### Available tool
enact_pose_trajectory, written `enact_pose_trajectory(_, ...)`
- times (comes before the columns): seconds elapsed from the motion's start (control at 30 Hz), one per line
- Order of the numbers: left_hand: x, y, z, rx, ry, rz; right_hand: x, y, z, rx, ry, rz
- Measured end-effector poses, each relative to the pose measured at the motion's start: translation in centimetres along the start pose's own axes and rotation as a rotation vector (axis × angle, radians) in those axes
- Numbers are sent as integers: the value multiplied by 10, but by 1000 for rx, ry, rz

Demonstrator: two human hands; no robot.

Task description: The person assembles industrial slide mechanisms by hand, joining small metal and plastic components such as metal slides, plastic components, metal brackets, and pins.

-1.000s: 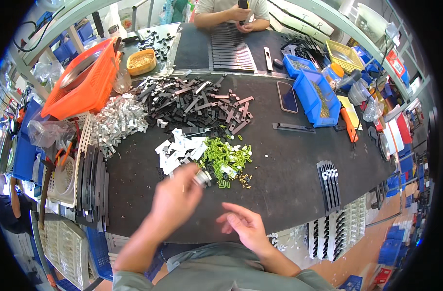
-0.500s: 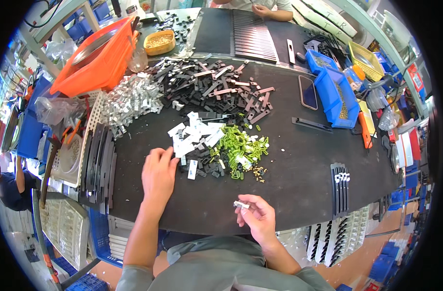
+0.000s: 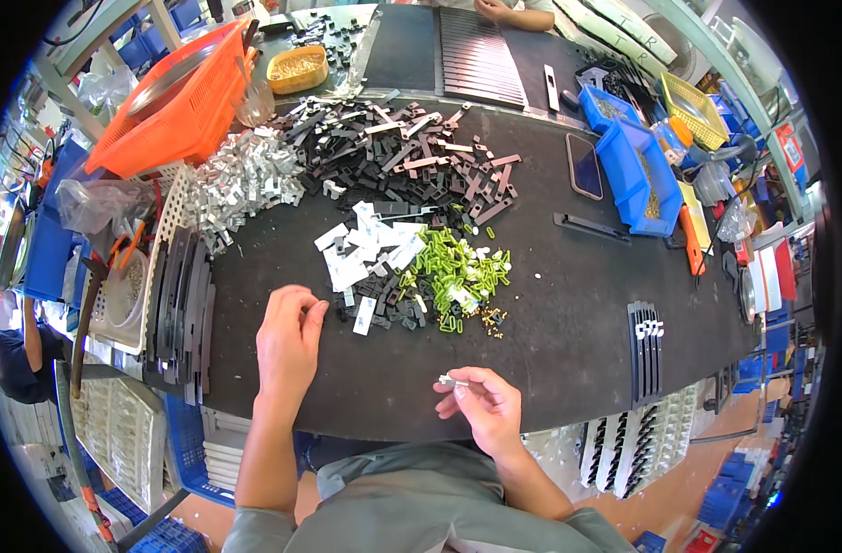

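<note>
My right hand [image 3: 485,408], near the table's front edge, pinches a small silvery metal clip [image 3: 453,382] between thumb and fingers. My left hand [image 3: 287,343] hovers over the black tabletop with bent fingers and the thumb standing apart; its fingertips are partly hidden, and nothing shows in it. Nearest to it lie white labels or strips [image 3: 347,267] and small black plastic parts [image 3: 407,313]. Beside these is a heap of small green oblong rings [image 3: 462,263], with tiny brass-coloured pieces [image 3: 495,323] in front. Silvery metal clips [image 3: 241,184] are heaped at the back left.
Dark flat bars [image 3: 403,152] are piled at the back. An orange basket [image 3: 163,120] stands far left, above dark strips [image 3: 186,304]. On the right are a phone [image 3: 584,166], blue bins [image 3: 637,184] and assembled black strips [image 3: 646,350]. Another person's hand [image 3: 495,11] is across the table.
My left hand has drawn back left, away from the white strips, and its thumb has come apart from the fingers. My right hand keeps the metal clip, shifted slightly left.
</note>
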State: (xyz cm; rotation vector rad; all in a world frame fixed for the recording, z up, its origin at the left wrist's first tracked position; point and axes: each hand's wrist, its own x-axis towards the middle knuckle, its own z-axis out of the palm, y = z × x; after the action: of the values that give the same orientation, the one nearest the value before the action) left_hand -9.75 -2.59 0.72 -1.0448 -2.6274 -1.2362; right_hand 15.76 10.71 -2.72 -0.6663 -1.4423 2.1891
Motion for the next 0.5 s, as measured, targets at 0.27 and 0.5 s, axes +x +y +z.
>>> enact_pose_trajectory(0.27, -51, -1, -14, -16, -134, 165, 4, -13, 5, 84, 61, 108)
enact_pose_trajectory(0.5, -61, 13, -17, 61, -173, 161, 0, -26, 6, 202, -4, 217)
